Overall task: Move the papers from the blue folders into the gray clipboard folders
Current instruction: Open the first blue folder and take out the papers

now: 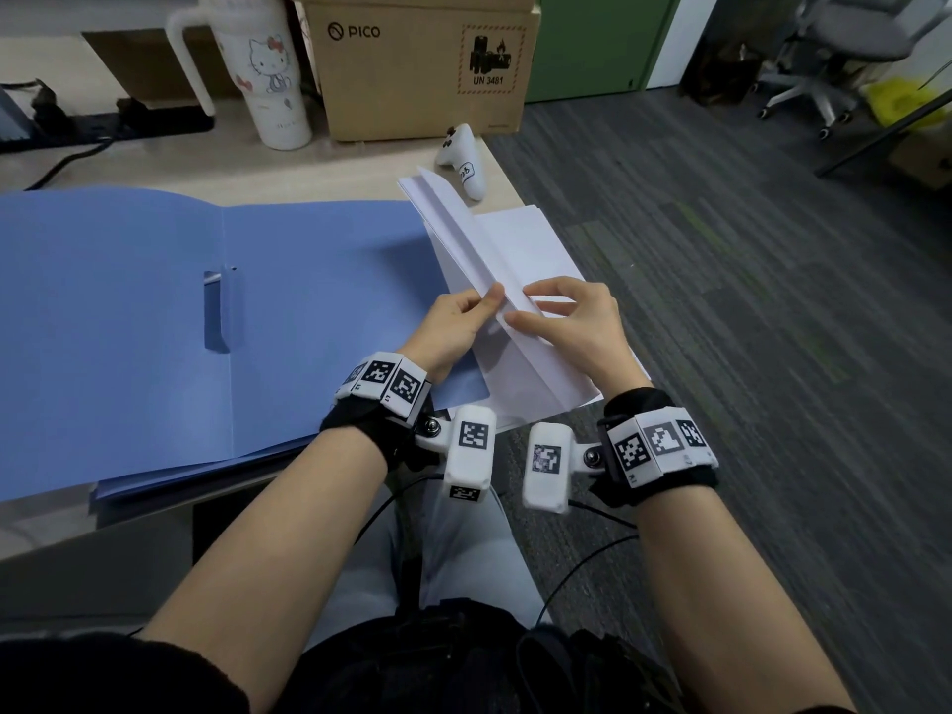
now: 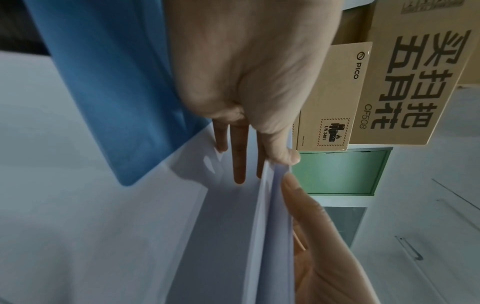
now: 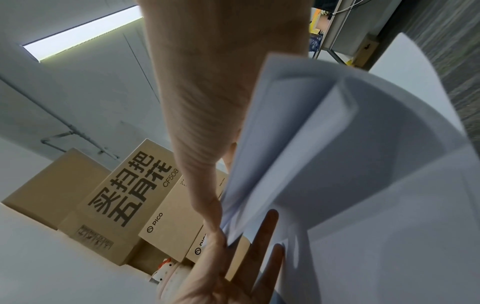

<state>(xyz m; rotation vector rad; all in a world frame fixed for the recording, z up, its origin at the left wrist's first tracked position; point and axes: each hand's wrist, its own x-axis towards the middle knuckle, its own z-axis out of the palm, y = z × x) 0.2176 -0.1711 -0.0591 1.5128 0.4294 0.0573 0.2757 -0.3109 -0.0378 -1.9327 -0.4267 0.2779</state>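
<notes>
Left hand (image 2: 249, 78) pinched white papers (image 2: 270, 236) at center; blue folder (image 2: 109, 92) at 10 o'clock, cardboard boxes (image 2: 335, 98) at 2.

Black wristbands (image 1: 376, 430), white tagged camera modules (image 1: 470, 456)

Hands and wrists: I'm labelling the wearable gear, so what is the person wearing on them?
Left hand and right hand are bare, forearms unsleeved. Each wrist has a black strap ringed with white blocks bearing black square markers, plus a white boxy camera module with thin black cables.
</notes>
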